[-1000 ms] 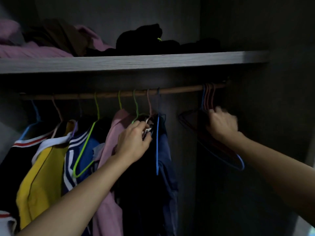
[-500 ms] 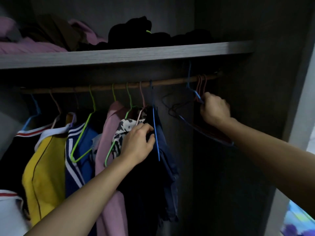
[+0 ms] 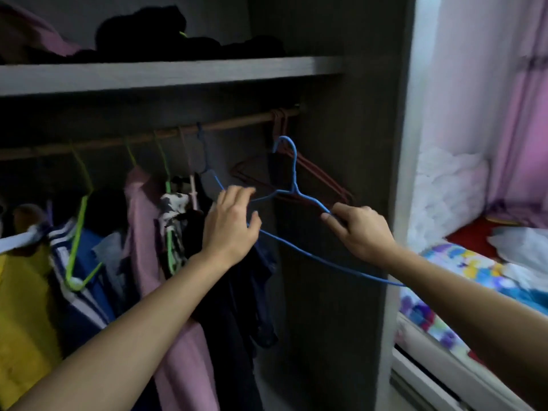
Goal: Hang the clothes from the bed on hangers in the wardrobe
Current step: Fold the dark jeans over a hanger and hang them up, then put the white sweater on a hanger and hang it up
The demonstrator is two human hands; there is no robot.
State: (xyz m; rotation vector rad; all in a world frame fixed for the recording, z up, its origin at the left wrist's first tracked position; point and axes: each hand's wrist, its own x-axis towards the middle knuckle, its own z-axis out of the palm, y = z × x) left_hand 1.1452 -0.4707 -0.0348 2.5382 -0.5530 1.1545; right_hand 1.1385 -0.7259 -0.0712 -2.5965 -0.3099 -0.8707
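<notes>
My right hand point(image 3: 361, 229) grips the shoulder of an empty blue wire hanger point(image 3: 293, 179), held off the wooden rail point(image 3: 243, 123) in front of the wardrobe's right end. My left hand point(image 3: 231, 223) hovers with fingers spread beside the hanger's left arm, in front of dark clothes point(image 3: 237, 292) hanging on the rail. Empty red hangers point(image 3: 314, 173) still hang at the rail's right end. A pink garment point(image 3: 148, 232), a blue striped top point(image 3: 80, 262) and a yellow top point(image 3: 20, 307) hang further left.
A shelf point(image 3: 178, 72) above the rail carries dark and pink folded clothes. The wardrobe's side panel point(image 3: 350, 143) stands right of the hangers. Beyond it, the bed point(image 3: 474, 271) with a colourful sheet and white items lies at the far right.
My right hand has lifted the blue hanger off the rail and pulled it out toward me. My left hand has let go of the hanging clothes and opened. The view swung right, showing the bed.
</notes>
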